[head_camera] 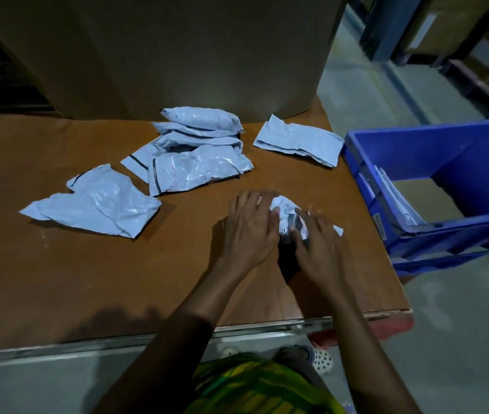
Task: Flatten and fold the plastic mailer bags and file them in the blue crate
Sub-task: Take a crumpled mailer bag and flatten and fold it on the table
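Plastic, thin and pale, makes a crumpled bag [282, 209] that lies on the brown table [58, 279], near its right edge and under both hands. The left hand [247, 231] rests on the left part of the bag with its fingers spread and nearly straight, though they are a little blurred. The right hand [316, 237] lies over the right part, also with spread fingers, palm down. Neither hand pinches the bag. Both seem to press it flat.

I judge the bag very light, soft and slippery. It has no stiffness, so it will probably spring up again when the pressure stops. It is better to hold one edge down with a flat palm and smooth outward with the other hand, then take it at a folded edge or at a corner, such as the one that shows beside the right hand.

Farther on the table there is a pile [198, 150] of bags, a loose bag [96, 204] to the left and a flatter one [297, 140] to the right. The blue crate [416, 150] stands just beside the table on the right, tilted, with some filed bags [395, 198] inside. A big cardboard box [162, 55] stands behind.
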`<act>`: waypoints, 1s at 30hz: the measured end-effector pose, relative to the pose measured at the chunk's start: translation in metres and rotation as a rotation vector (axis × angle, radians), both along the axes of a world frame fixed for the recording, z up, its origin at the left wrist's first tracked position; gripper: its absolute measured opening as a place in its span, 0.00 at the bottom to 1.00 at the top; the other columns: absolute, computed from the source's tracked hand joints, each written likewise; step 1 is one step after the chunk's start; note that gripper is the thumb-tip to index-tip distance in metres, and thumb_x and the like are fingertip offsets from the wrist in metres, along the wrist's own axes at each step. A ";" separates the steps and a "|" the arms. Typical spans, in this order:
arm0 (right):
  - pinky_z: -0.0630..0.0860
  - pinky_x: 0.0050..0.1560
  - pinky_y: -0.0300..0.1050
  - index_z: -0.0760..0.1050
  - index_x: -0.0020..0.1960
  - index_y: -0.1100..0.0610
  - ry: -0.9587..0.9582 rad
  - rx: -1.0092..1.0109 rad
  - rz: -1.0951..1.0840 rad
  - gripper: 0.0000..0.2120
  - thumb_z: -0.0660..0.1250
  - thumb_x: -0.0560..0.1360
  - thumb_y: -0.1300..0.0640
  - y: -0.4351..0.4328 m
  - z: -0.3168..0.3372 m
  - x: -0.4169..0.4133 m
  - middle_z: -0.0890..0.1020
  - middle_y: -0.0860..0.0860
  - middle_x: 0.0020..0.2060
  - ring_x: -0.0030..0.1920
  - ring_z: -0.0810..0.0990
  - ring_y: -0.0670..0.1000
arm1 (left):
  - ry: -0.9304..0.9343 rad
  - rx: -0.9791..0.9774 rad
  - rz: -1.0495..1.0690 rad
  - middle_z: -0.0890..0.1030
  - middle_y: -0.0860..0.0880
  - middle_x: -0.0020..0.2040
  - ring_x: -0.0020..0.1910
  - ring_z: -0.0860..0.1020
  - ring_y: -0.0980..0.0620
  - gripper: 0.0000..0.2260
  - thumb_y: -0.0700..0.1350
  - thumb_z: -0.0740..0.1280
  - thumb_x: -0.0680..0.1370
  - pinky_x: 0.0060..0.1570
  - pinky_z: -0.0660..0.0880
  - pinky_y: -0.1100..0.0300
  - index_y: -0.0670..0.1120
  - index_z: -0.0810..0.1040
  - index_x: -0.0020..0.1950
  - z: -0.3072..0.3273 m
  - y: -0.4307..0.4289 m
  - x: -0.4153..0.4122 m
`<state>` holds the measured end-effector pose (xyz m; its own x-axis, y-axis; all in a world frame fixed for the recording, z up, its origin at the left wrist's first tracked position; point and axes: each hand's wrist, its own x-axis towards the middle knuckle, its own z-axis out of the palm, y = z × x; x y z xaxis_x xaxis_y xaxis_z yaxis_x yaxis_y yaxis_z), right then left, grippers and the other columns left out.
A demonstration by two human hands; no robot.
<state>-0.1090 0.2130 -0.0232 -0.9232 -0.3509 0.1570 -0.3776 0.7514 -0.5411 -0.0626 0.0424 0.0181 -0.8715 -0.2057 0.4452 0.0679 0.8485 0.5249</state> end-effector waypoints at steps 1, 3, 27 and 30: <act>0.64 0.75 0.60 0.69 0.77 0.53 0.011 0.033 0.008 0.25 0.52 0.85 0.43 -0.003 -0.007 0.008 0.70 0.54 0.77 0.78 0.66 0.56 | -0.005 -0.051 -0.074 0.80 0.45 0.64 0.64 0.75 0.45 0.17 0.48 0.57 0.84 0.67 0.69 0.48 0.43 0.77 0.68 -0.001 0.006 -0.002; 0.55 0.80 0.58 0.63 0.81 0.54 0.028 0.107 0.030 0.28 0.46 0.86 0.42 -0.002 -0.023 0.015 0.67 0.52 0.80 0.81 0.61 0.53 | -0.052 -0.160 -0.179 0.80 0.45 0.65 0.65 0.75 0.45 0.16 0.46 0.58 0.84 0.68 0.69 0.47 0.43 0.77 0.69 -0.009 0.015 -0.005; 0.39 0.82 0.56 0.47 0.85 0.47 0.129 0.313 -0.007 0.30 0.46 0.87 0.39 0.002 -0.039 -0.001 0.45 0.50 0.84 0.84 0.38 0.53 | -0.265 -0.418 -0.032 0.48 0.42 0.85 0.84 0.45 0.41 0.29 0.57 0.51 0.86 0.81 0.48 0.38 0.47 0.52 0.85 -0.087 -0.008 -0.001; 0.44 0.83 0.57 0.51 0.85 0.47 0.108 0.322 -0.035 0.30 0.46 0.86 0.37 -0.004 -0.040 -0.020 0.51 0.51 0.84 0.84 0.43 0.55 | -0.274 -0.447 -0.038 0.50 0.41 0.84 0.84 0.47 0.39 0.30 0.59 0.50 0.85 0.80 0.48 0.36 0.47 0.54 0.85 -0.083 -0.016 -0.021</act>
<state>-0.1288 0.2094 -0.0636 -0.9198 -0.3663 0.1410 -0.3904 0.8909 -0.2322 -0.0833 0.0262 -0.0647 -0.9714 -0.0133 0.2371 0.0144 0.9932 0.1151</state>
